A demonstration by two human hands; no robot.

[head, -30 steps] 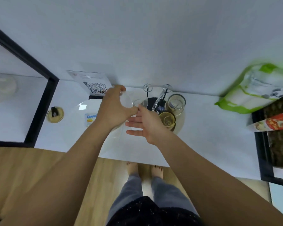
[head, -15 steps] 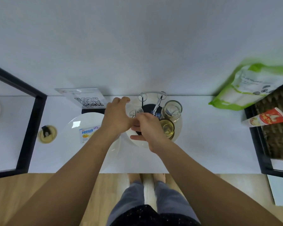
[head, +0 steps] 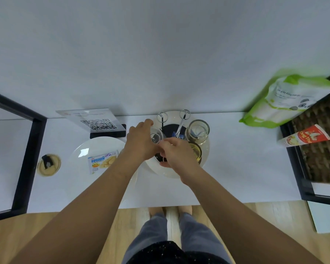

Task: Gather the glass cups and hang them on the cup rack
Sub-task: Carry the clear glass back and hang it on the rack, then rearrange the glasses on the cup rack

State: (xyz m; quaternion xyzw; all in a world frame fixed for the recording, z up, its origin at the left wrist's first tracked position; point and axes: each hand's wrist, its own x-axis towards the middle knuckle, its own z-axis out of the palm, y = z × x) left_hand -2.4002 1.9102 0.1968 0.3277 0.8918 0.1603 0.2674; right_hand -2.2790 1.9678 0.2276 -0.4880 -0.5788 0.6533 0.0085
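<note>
The cup rack (head: 181,121) stands on a round white tray (head: 168,173) by the wall, with thin metal prongs ending in loops. My left hand (head: 141,141) is shut on a clear glass cup (head: 156,136), holding it upside down over the rack's left side. My right hand (head: 176,154) is just in front of the cup, fingers touching its edge. A second glass cup (head: 197,130) hangs upside down on the rack's right side. A third, amber-tinted cup (head: 195,150) sits below it, partly hidden by my right hand.
A white plate (head: 84,149) with a biscuit packet (head: 102,161) lies left of the tray. A QR-code stand (head: 95,123) is behind it, and a small round coaster (head: 49,164) is further left. A green bag (head: 286,103) and a red box (head: 305,138) are at the right.
Both hands have come down with the glass cup onto the left side of the rack. The camera has tipped downward, so the table sits higher in view.
</note>
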